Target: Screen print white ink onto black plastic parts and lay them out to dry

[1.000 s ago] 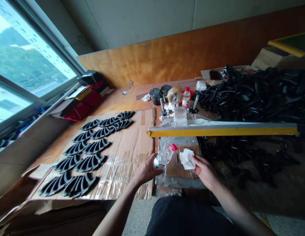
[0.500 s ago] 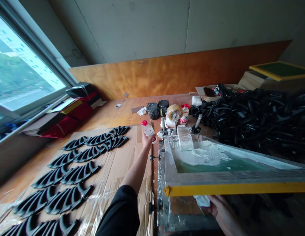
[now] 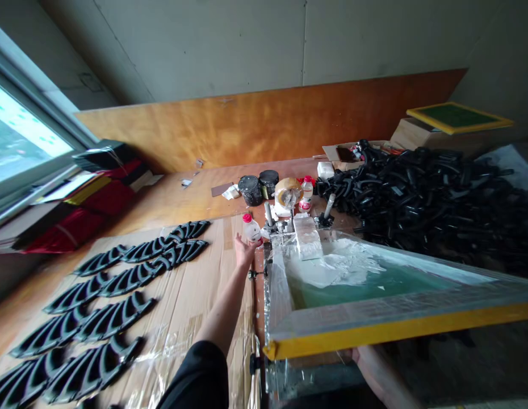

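My left hand (image 3: 245,250) is at the near side of a clear plastic bottle (image 3: 252,232) with a red cap, its fingers spread and not wrapped round it. The bottle stands by the left edge of a screen-printing frame (image 3: 332,332), which is tilted with its yellow-taped near side raised. White paste (image 3: 353,262) is smeared over the frame's green mesh, and a pale block-like squeegee (image 3: 309,241) rests at its back. Beneath the raised side is my right hand (image 3: 366,363); the frame hides its fingers and anything in them.
Rows of black ribbed pieces (image 3: 114,318) lie on cardboard (image 3: 204,284) at left. Black parts (image 3: 409,199) are heaped at right. Behind the frame stand two dark tubs (image 3: 250,190), a tape roll (image 3: 288,194) and another red-capped bottle (image 3: 306,196).
My left hand has loosened from the bottle, which now stands by itself. My right hand has gone farther under the frame, and the white cloth in it has dropped out of sight. The view has shifted right.
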A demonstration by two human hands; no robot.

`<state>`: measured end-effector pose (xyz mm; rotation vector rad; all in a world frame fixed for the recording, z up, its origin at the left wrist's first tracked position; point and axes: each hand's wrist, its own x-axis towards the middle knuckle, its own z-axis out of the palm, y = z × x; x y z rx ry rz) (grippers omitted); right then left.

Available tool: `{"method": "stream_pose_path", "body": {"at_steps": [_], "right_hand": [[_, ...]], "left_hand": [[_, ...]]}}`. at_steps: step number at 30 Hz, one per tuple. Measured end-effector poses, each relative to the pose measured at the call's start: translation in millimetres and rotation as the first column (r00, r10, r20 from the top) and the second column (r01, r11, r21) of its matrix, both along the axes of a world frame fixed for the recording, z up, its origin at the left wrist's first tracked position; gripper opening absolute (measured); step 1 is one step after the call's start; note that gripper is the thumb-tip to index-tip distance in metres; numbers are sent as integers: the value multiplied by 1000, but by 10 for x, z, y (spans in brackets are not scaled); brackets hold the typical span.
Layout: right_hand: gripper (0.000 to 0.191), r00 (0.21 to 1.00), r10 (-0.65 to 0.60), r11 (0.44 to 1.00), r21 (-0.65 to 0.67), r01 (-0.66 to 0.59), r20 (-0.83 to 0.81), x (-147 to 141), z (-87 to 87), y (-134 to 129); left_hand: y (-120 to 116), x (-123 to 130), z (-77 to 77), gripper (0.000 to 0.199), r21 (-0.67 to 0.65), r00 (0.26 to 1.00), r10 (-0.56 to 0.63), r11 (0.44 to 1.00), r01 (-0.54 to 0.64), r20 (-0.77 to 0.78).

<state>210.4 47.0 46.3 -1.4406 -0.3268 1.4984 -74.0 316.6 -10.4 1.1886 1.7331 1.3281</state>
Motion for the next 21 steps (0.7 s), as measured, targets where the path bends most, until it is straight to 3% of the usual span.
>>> {"method": "stream_pose_path", "body": {"at_steps": [2,5,8,10,12,15,18,19,21], "right_hand": [[38,999,11,1000,5,-10,-34,-38,28,44],[40,989,100,995,25,-98,-109,-35,58,68],[38,966,213,976,86,-202,-148,3,42,79],[38,954,282,955,130,-268,-102,8,-6,101],[40,926,378,911,169,-376,21,-17,-71,137],[40,802,488,786,227,-575,343,-45,-144,211],[39,630,362,677,270,-684,688,152,-123,352],[37,580,292,674,267,-689,761,299,-91,434],[32,535,165,721,268,-639,829,691,10,667]], "left_hand": [[-239,32,275,76,42,999,9,999,-11,33],[-660,137,877,54,179,986,-120,979,98,116],[-1098,317,1586,42,444,924,-334,868,223,189],[-1395,472,2010,44,540,911,-374,810,229,175],[-1680,639,2328,53,597,921,-363,773,213,141],[-2011,868,2565,66,638,946,-317,743,205,64],[-2196,1020,2572,61,657,955,-295,713,244,-34],[-2244,1052,2539,56,654,956,-287,711,256,-62],[-2360,1096,2426,42,634,963,-254,732,251,-89]]}}
